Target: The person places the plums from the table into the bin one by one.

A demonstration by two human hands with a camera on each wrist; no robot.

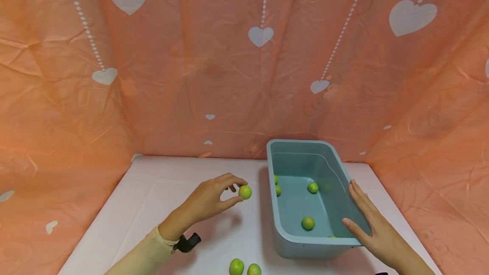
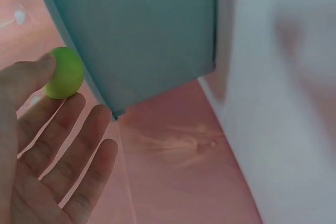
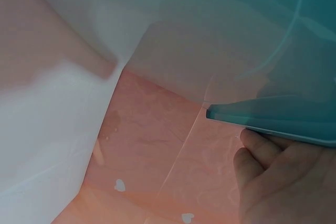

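My left hand [image 1: 208, 198] pinches a small round green fruit [image 1: 245, 192] between thumb and fingertips, above the table and left of a blue-grey plastic bin [image 1: 280, 229]. In the left wrist view the fruit [image 2: 65, 73] sits at the thumb, the other fingers spread below it. My right hand [image 1: 376, 228] holds the bin's rim near the front right corner, thumb over the inner side and fingers along the outside. From the right wrist view, fingers [image 3: 257, 153] lie against the rim [image 3: 273, 129]. Inside the bin lie several green fruits, including one near the front [image 1: 307, 223].
Two more green fruits, one left [image 1: 236, 266] and one right [image 1: 254, 269], lie at the near edge of view on the white table [image 1: 160, 186]. Orange cloth [image 1: 221, 75] with white hearts hangs behind and on both sides. The bin stands close to the back cloth.
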